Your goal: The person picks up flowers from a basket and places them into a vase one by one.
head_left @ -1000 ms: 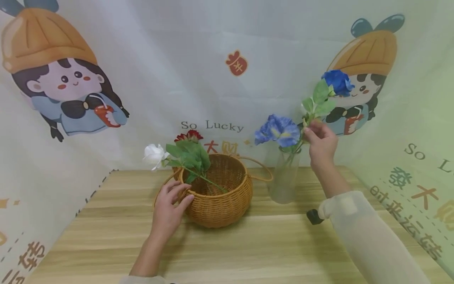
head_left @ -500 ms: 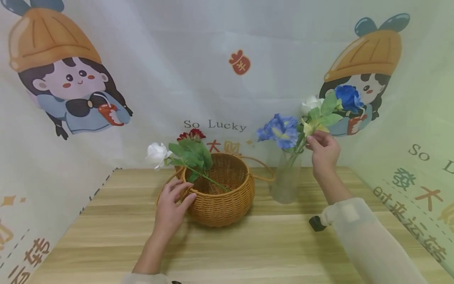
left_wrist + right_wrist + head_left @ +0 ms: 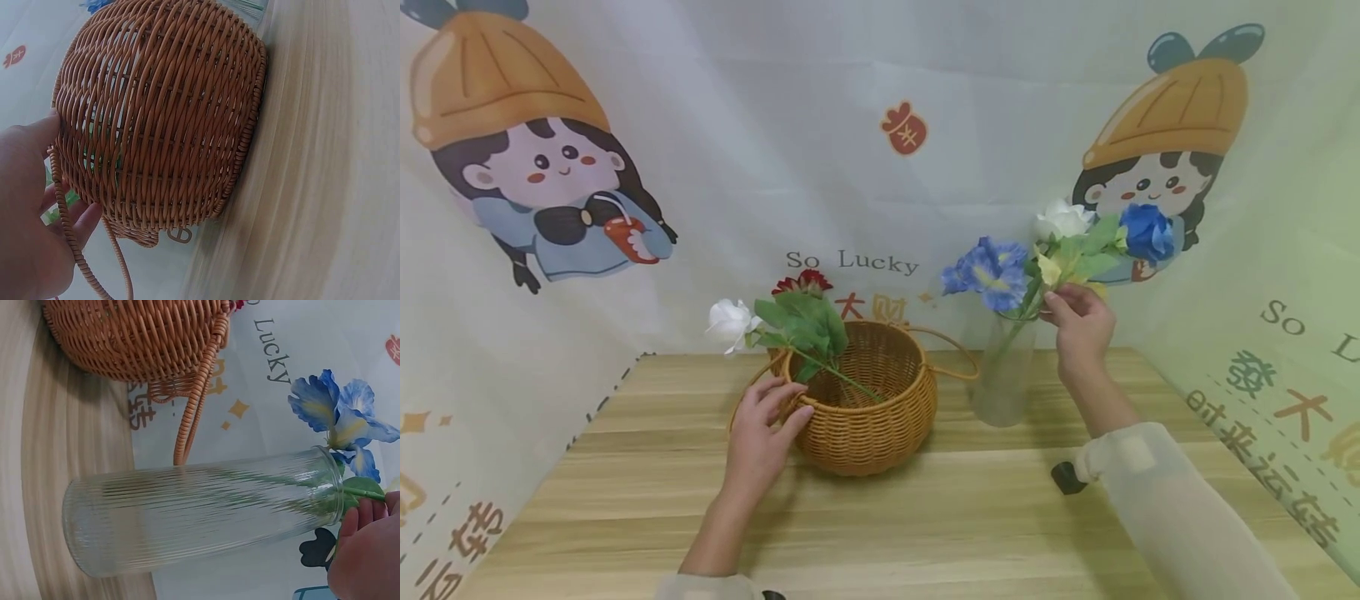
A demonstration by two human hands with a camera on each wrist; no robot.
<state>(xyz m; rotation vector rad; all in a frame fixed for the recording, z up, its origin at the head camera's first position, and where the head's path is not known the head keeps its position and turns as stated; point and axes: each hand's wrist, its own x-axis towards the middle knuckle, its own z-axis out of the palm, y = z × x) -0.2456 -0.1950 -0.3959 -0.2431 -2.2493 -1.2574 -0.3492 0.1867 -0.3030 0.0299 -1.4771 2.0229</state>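
Rose stem aslant at the vase mouth, right hand nearer

Table: bore the basket, with the vase upright just beside it on the person's right. The left hand held the basket at the near-left rim, thumb and fingers bent against it, well apart from the vase. The right hand was at the vase mouth, on its right side, thumb and fingers pinching a stem, apparently that of the blue rose.

Key relation: the rose stood above and right of these fingers; its long axis sloped down leftward toward the mouth, not in line with the upright vase. My judgement: that tilt mattered most. The iris leaned out the opposite side. Could not tell through ribbed glass which stem inside was the rose's, nor how deep it reached.
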